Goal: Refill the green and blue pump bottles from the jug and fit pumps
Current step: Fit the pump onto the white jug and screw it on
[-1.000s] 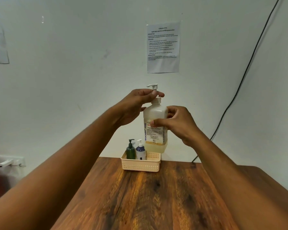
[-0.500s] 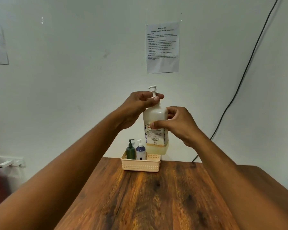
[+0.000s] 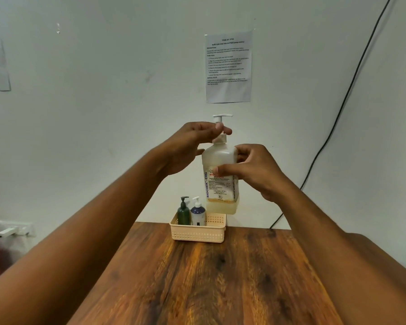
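Green bottle [image 3: 183, 212] and blue bottle [image 3: 198, 214] unmoved in basket [image 3: 197, 234] on table [image 3: 209, 277], left hand [image 3: 188, 146] still pinching pump collar [image 3: 220, 138], pump head now pointing right, jug [image 3: 219, 174] held aloft, right hand [image 3: 251, 172] wrapped around its body as before

The right hand [image 3: 253, 171] covers part of the jug [image 3: 217, 158] label, so its red wording is unreadable; left-hand fingers [image 3: 217, 130] hide the pump collar above the jug; the printed sheet [image 3: 228, 66] higher up carries body text too small to read.
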